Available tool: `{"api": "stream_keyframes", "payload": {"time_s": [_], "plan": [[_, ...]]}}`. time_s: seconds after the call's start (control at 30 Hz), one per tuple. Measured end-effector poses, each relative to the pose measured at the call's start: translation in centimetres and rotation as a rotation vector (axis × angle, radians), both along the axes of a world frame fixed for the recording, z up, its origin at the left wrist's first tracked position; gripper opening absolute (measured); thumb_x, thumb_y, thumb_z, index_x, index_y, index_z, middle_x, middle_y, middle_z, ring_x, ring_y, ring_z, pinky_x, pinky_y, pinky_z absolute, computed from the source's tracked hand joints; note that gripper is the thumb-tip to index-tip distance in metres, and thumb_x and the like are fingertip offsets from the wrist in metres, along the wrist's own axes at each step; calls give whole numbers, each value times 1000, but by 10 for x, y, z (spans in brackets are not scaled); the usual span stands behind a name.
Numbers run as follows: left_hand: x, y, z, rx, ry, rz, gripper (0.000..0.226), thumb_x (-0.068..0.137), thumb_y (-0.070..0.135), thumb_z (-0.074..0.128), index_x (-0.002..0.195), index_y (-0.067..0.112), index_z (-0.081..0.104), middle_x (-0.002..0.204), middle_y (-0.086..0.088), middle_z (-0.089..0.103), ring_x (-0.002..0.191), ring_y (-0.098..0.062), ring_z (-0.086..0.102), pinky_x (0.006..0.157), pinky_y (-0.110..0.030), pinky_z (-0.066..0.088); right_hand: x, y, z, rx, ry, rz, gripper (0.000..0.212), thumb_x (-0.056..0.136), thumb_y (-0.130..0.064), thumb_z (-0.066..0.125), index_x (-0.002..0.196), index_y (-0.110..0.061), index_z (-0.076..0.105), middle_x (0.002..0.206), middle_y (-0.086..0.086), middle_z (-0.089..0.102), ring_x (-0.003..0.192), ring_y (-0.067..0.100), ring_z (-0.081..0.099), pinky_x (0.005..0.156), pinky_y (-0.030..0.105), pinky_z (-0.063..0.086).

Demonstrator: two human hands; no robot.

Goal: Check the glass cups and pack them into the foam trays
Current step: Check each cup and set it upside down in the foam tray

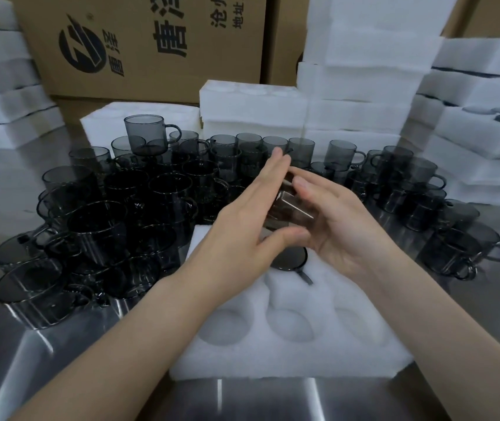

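Left hand: is pressing flat and unclenched against the glass cup.
Right hand: is gripping that cup above the foam tray.

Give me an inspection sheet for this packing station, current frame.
Surface: steel table, reflective.
Job's things: foam tray in front, one seated cup in its far row, near pockets empty; held cup above the tray; loose cups massed left and right, some stacked.
Clutter: nothing seen.
Hands: left hand flat against the held cup; right hand curls round its other side.
Cables: nothing seen.
Surroundings: foam tray stacks on both sides and behind; cardboard boxes at the back.
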State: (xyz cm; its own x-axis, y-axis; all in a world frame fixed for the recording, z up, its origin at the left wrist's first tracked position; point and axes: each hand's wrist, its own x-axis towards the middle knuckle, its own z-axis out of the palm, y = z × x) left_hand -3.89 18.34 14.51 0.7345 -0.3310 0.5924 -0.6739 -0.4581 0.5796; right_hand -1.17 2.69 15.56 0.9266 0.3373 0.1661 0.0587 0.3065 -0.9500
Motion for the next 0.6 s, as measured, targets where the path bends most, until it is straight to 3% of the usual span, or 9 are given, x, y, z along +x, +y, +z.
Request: {"api": "stream_keyframes", "payload": {"time_s": [0.13,0.2,0.33,0.43,0.53,0.6], "plan": [[-2,-6,0,169,-104,-70,79,84,9,72,150,9,29,158,2,15,148,-8,11,120,-19,11,-1,4,2,125,67,-114,16,92,-14,58,94,-16,74,79,6,72,65,14,69,51,26,53],[-2,-7,-1,157,-111,-85,76,83,7,72,148,9,34,158,3,18,148,-8,12,120,-20,11,-1,3,2,134,85,-90,13,89,-14,59,91,-17,72,76,4,72,61,13,68,49,25,53],[-3,-3,-1,-97,-48,-49,74,80,22,74,145,22,39,154,3,37,142,-5,32,116,-23,28,4,-3,2,110,27,22,37,94,-32,53,125,-14,63,110,8,70,95,21,70,68,35,58],[1,0,0,-405,119,57,69,76,47,64,139,28,46,128,16,58,121,-1,55,107,-33,43,3,-9,4,-6,-209,20,45,94,-35,55,137,-22,51,134,-5,60,123,15,57,88,34,54],[8,5,0,-522,267,73,55,80,54,58,127,24,56,119,7,66,115,-11,61,103,-44,46,-4,-10,5,-309,-550,-35,56,81,-18,71,133,-27,53,135,-10,58,129,11,51,98,27,47],[10,6,1,-453,296,73,48,86,54,50,120,23,63,113,5,70,109,-12,64,100,-45,48,-6,-7,5,-496,-690,-126,58,76,-15,78,129,-28,57,128,-4,61,120,16,58,99,35,48]]}}
